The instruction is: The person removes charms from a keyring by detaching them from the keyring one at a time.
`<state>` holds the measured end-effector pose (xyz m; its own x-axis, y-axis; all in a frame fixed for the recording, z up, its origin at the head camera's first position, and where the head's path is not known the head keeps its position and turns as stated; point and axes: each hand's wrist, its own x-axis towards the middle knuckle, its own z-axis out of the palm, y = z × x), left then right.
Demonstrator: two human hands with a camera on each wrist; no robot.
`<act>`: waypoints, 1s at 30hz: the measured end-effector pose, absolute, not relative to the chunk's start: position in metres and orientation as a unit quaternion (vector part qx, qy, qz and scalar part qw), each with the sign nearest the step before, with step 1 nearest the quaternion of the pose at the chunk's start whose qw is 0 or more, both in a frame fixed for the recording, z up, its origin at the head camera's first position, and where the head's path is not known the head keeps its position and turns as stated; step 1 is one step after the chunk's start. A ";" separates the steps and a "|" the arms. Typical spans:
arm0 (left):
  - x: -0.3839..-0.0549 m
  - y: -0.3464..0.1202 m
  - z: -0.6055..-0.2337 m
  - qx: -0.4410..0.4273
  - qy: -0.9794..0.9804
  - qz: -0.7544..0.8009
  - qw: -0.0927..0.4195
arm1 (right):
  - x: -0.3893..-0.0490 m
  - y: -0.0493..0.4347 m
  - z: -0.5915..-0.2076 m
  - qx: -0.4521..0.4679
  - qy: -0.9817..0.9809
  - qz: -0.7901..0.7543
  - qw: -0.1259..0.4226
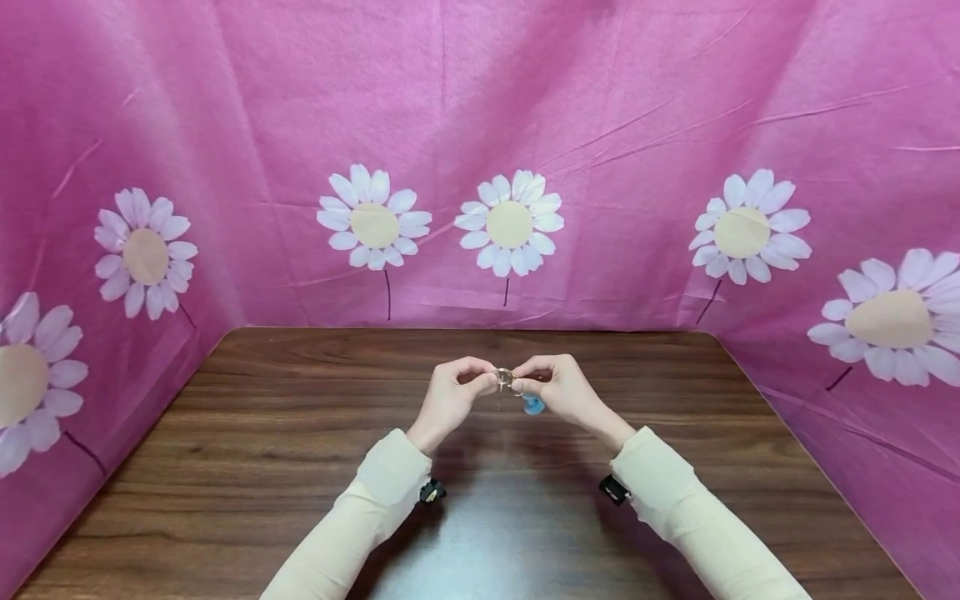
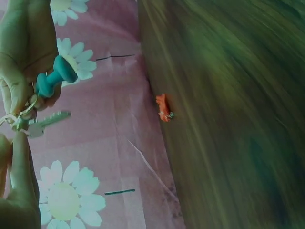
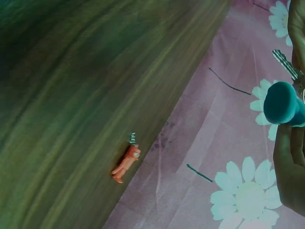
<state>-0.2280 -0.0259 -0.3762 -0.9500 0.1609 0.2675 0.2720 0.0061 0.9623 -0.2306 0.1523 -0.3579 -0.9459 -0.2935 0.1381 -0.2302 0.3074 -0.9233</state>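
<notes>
Above the table, both hands pinch a gold-coloured key ring [image 1: 505, 377] between thumb and fingers. The left hand [image 1: 448, 398] grips its left side, and the right hand [image 1: 566, 390] its right side. A metal key [image 2: 47, 122] hangs from the ring between the hands; its toothed blade shows in both wrist views. Beside the right hand's fingers dangles a blue dumbbell-shaped charm [image 1: 533, 405], which looks teal in the wrist views [image 3: 280, 104]. Fingers hide part of the ring, so whether it is pulled apart I cannot tell.
A small orange figure [image 2: 163, 108] with a short bit of chain lies on the wooden table [image 1: 300, 467] near its far edge; the hands hide it in the head view. A pink cloth [image 1: 600, 83] with white flowers surrounds the table's back and sides.
</notes>
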 end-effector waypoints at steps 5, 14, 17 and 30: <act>-0.231 -0.026 -0.382 -0.174 -0.726 -0.665 0.030 | -0.232 0.157 -0.362 -0.165 0.814 -0.556 0.022; -0.237 -0.026 -0.386 -0.184 -0.786 -0.586 0.071 | -0.232 0.156 -0.362 -0.156 0.811 -0.562 0.036; -0.237 -0.025 -0.386 -0.207 -0.801 -0.553 0.097 | -0.233 0.156 -0.363 -0.154 0.824 -0.545 0.031; -0.231 -0.023 -0.375 -0.294 -0.873 -0.317 0.224 | -0.233 0.154 -0.362 -0.164 0.864 -0.476 0.009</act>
<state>-0.2307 -0.0226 -0.3748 -0.7261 0.3715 0.5787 0.6562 0.6257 0.4217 -0.2326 0.1543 -0.3620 -0.9458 -0.2928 0.1407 -0.2755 0.4931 -0.8252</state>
